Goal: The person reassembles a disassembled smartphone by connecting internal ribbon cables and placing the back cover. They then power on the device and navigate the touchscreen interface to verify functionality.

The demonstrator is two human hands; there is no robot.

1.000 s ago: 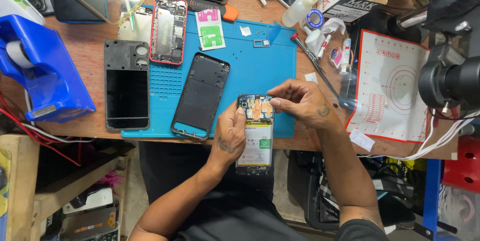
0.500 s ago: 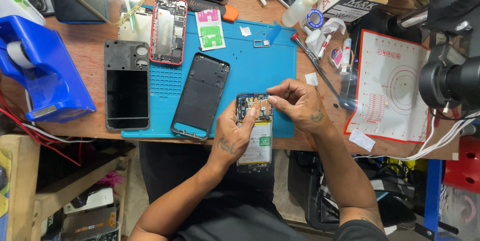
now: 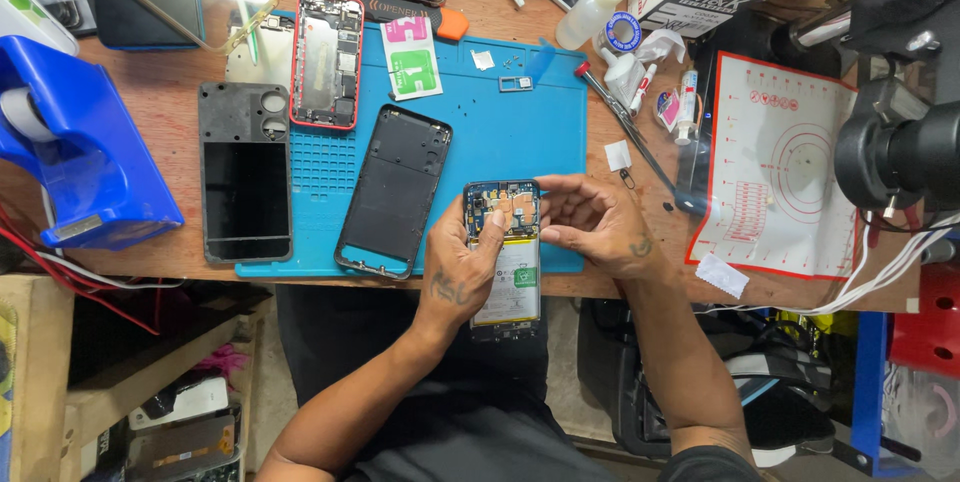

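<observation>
Holding the opened phone [image 3: 505, 252] over the near edge of the blue mat [image 3: 520, 132], we clasp its side in our left hand [image 3: 455, 267], long axis running away from us. Our right hand [image 3: 590, 227] pinches at its top end, nearer the boards. A black back cover [image 3: 392, 190] lies just left.

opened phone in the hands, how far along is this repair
Done: the phone's back is off, and a black rear cover lies on the blue mat. In hand: the left hand holds the opened phone, battery showing, while the right hand works its fingers at the top end board. Left: the phone is open, cover not refitted.
</observation>
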